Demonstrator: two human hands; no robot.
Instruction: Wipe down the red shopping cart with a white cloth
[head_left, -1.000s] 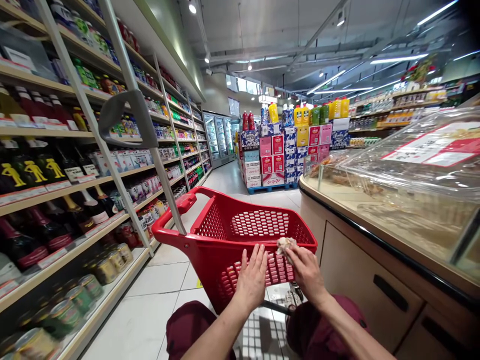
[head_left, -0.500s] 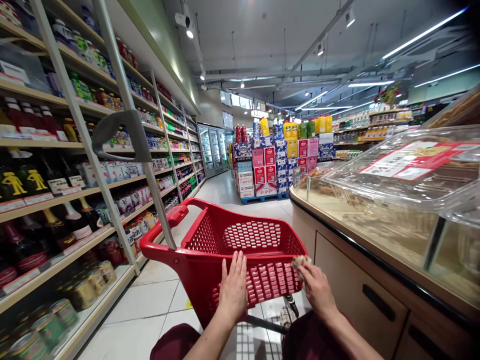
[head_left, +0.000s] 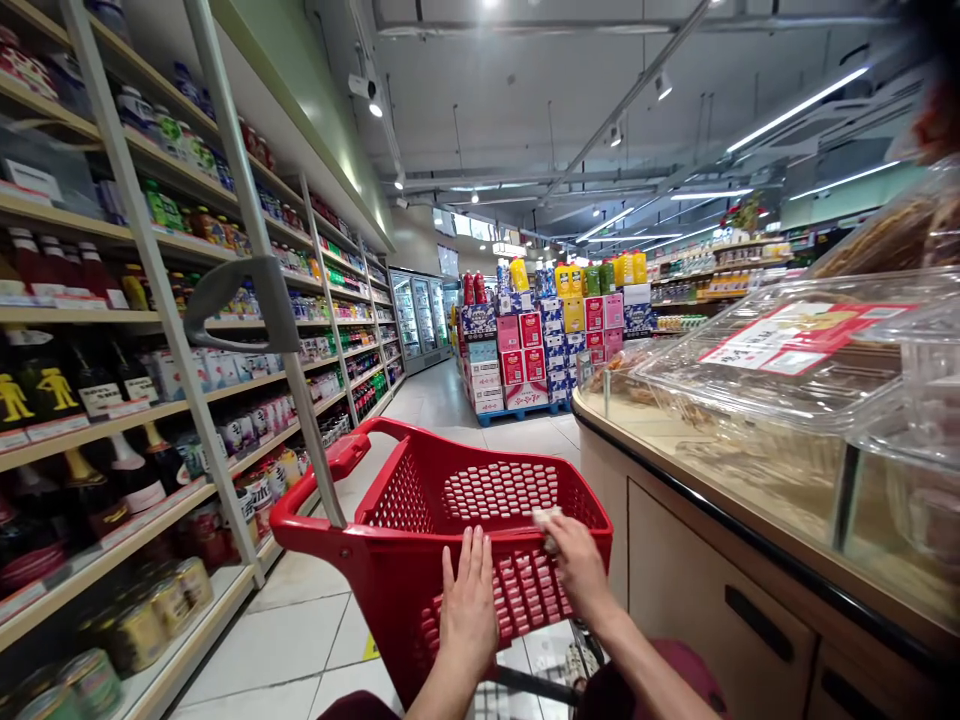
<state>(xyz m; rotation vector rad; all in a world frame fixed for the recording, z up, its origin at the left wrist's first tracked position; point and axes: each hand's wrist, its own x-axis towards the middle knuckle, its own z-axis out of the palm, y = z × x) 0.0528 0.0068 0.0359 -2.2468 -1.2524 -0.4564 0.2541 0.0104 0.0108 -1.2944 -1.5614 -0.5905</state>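
Note:
A red plastic shopping cart (head_left: 375, 555) with perforated basket walls stands in front of me. My left hand (head_left: 469, 600) lies flat against the basket's near side, fingers stretched out and together, tips close under the rim. On the same rim, further right, my right hand (head_left: 581, 565) is closed around a small pale cloth (head_left: 549, 518), pressed at the top edge of the basket. Part of the cloth is hidden by the fingers. The visible inside of the basket shows only its red walls.
Shelves of bottles and cans (head_left: 142, 480) run along the left, with a grey pole and handle (head_left: 244, 305) before them. At right stands a wooden counter (head_left: 697, 560) bearing clear plastic food boxes (head_left: 780, 350). Stacked drink cartons (head_left: 525, 350) stand ahead on a blue pallet.
My right hand has slid left along the cart's rim with the cloth, from the right corner toward my left hand. The left hand stays on the basket side. The view has tilted slightly upward.

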